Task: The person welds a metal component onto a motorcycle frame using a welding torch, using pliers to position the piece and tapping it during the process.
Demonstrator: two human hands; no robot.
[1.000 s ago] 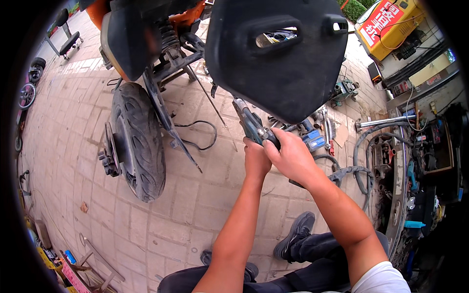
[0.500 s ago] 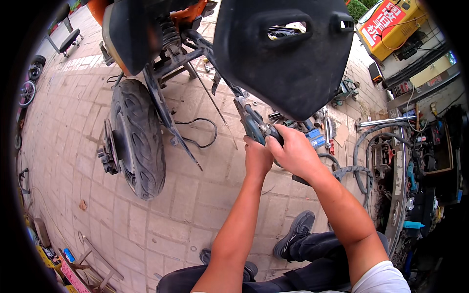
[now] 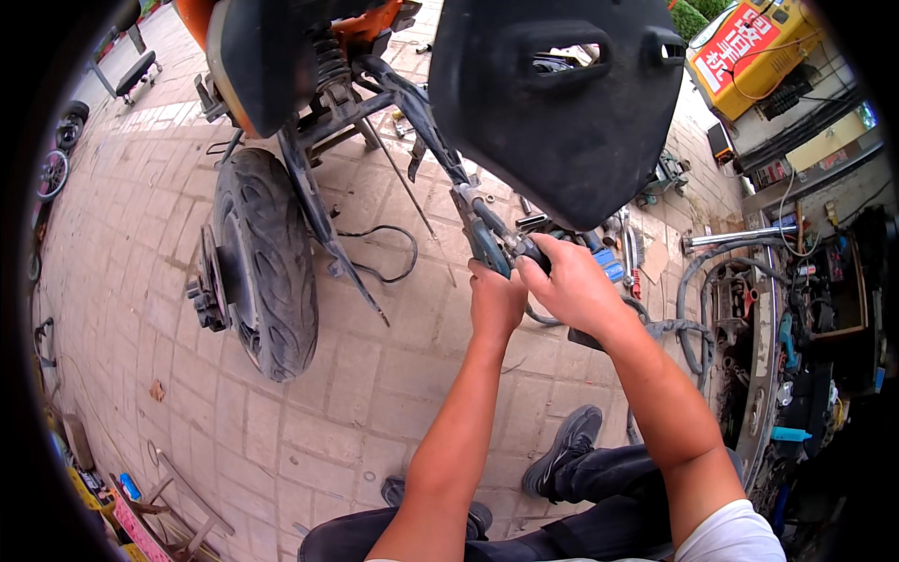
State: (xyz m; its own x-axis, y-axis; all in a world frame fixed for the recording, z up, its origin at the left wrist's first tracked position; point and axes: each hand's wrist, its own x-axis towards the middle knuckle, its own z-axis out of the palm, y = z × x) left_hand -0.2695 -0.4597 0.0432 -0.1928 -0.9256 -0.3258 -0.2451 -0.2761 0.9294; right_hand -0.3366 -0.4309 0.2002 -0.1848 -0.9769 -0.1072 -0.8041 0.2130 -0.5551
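My left hand [image 3: 498,300] grips the lower side of a long teal-and-silver tool [image 3: 486,239], fingers wrapped round it. My right hand [image 3: 571,281] is closed on its dark rear end, thumb on top. The tool's far tip meets or overlaps a dark tubular arm [image 3: 426,122] of the motorbike [image 3: 257,66]; I cannot tell if they touch. A large black plastic panel [image 3: 552,131] with two slots hangs just above the tool. To the left, a detached-looking wheel [image 3: 267,262] with a worn tyre stands beside a bent metal bracket [image 3: 318,215].
Sockets and hand tools [image 3: 627,244] lie on the paving behind my hands. Hoses [image 3: 693,328] run at the right beside a crowded bench [image 3: 815,318]. A yellow machine [image 3: 744,51] stands top right, a wheeled stool [image 3: 131,75] top left, a wooden frame [image 3: 187,496] lower left.
The black panel has shifted right and slightly upward, uncovering more of the tubular arm. My hands and the tool have moved slightly right.
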